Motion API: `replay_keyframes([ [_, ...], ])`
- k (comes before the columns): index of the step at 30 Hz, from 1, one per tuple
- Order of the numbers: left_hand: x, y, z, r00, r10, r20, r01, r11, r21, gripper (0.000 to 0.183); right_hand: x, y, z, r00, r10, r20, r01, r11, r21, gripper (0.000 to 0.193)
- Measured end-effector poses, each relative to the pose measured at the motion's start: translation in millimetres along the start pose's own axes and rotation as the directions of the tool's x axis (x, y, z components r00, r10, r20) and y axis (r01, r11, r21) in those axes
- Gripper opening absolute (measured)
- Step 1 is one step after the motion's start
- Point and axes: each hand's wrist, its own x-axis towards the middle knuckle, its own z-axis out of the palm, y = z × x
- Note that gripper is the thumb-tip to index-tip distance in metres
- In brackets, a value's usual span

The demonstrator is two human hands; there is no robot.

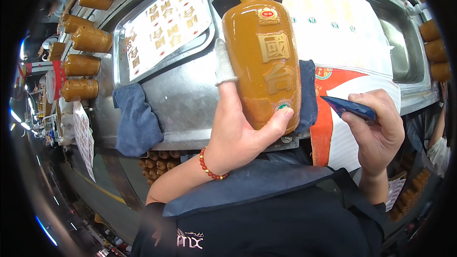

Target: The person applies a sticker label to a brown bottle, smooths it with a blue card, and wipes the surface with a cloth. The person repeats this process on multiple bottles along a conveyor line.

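Holds the amber bottle (259,74) over the metal bench (188,95) with the left hand (240,135), thumb and forefinger spread wide around its lower left part: with the thumb on the front face near the base, and with the forefinger, in a pale knitted sleeve (224,64), along the bottle's left side. Cannot tell the state of the other 3 fingers, hidden behind the bottle. Pinches a dark blue pointed tool (350,108) between thumb and forefinger of the right hand (378,131), to the right of the bottle's lower end; cannot tell its exact kind. Key relation, by judgement: from right fingers to bottle, leftward across a gap, with the tool's tip toward the bottle's lower right side, apart from it. Long axis of the bottle: away from the body, neck farthest and slightly leftward, base nearest. Cannot tell whether flat or propped. Of 2 hands, left nearer, in contact. Just right of the bottle, a dark blue cloth (307,90); farther right of it, a red-and-white sheet (326,119). Left of the bottle, a tray (121,57) with a label sheet (166,24) inside; left of its base, a blue-grey cloth (135,123).
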Motion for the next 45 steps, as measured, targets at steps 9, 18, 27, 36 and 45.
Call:
replay_keyframes([
  [9, -1.6, 0.2, -0.9, 0.998, -0.059, 0.011, 0.059, 0.998, -0.010, 0.087, 3.3, -2.3, -0.5, 0.998, -0.040, 0.049, 0.040, 0.999, -0.016, 0.036],
  [18, -2.5, -1.8, 5.2, 0.987, -0.082, -0.141, 0.063, 0.989, -0.136, 0.063, 0.3, -1.6, 0.4, 0.998, 0.027, 0.054, -0.028, 0.999, 0.027, 0.036],
  [27, -1.9, 2.5, -0.8, 0.991, -0.132, -0.024, 0.130, 0.989, -0.064, 0.087, 2.7, 0.1, 1.5, 0.998, 0.021, 0.066, -0.022, 0.999, 0.026, 0.037],
  [36, -4.5, -7.7, -12.6, 0.998, -0.011, 0.067, 0.010, 1.000, 0.017, 0.094, 4.7, -7.1, 11.2, 0.988, -0.111, 0.109, 0.111, 0.994, 0.002, 0.039],
  [45, -5.1, -2.4, -3.6, 0.995, -0.096, 0.012, 0.097, 0.991, -0.089, 0.100, 11.6, -9.7, 29.1, 0.906, -0.388, 0.170, 0.410, 0.904, -0.120, 0.034],
])
